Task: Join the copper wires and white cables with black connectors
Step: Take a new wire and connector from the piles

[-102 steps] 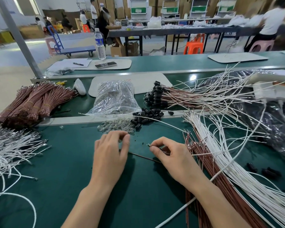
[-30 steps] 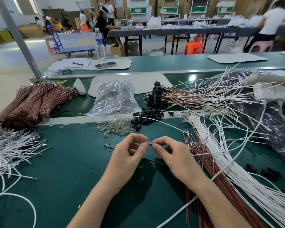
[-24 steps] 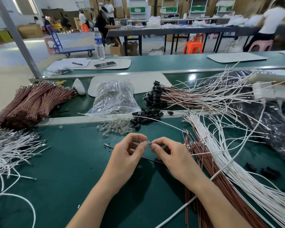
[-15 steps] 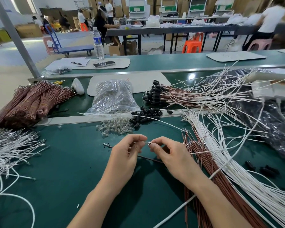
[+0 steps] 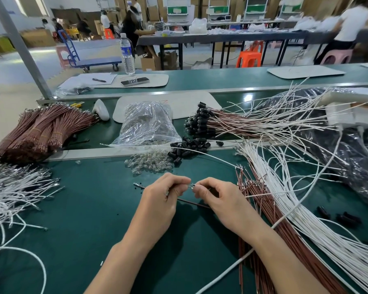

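Well left of the loose black connectors (image 5: 187,147) lie the bundled copper wires (image 5: 40,130) and, closer to the person, a heap of white cables (image 5: 13,194). In front of the connectors, above the table (image 5: 83,209), the left hand (image 5: 157,202) and right hand (image 5: 225,202) meet fingertip to fingertip, each grip pinching a shiny tip (image 5: 192,185). The join should go best with both pinches kept close to that tip, the ends lined up straight and pushed home without bending. The tip is too small to name. A single copper wire (image 5: 191,202) runs under the hands, and who holds it is hidden. Right of the connectors fan loose copper strands (image 5: 257,200) and more white leads (image 5: 263,166), cut off by the frame edge.
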The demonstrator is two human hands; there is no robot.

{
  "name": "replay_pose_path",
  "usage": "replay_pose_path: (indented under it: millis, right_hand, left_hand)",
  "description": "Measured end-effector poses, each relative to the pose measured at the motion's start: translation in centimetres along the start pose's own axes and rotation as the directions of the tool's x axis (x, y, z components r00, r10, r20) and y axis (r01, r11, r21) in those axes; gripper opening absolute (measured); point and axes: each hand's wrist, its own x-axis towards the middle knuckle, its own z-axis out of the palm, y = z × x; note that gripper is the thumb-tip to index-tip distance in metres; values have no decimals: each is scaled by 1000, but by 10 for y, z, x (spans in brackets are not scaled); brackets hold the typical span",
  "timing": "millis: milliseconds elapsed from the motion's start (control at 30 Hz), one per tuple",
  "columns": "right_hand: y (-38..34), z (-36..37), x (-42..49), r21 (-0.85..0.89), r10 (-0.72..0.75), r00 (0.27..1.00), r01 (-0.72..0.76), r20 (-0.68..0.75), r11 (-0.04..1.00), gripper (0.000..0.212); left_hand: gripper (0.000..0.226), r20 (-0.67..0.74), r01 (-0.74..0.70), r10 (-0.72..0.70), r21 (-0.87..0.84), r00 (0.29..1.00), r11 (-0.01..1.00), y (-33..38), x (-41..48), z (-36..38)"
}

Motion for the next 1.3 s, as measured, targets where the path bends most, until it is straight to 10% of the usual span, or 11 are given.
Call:
replay_pose_path:
  millis: [1300]
  right_hand:
    - [-3, -9, 2, 265, 22, 997, -39, 70, 963, 6]
  left_hand:
    - [26, -41, -122, 131, 166, 991, 978, 3, -5, 6]
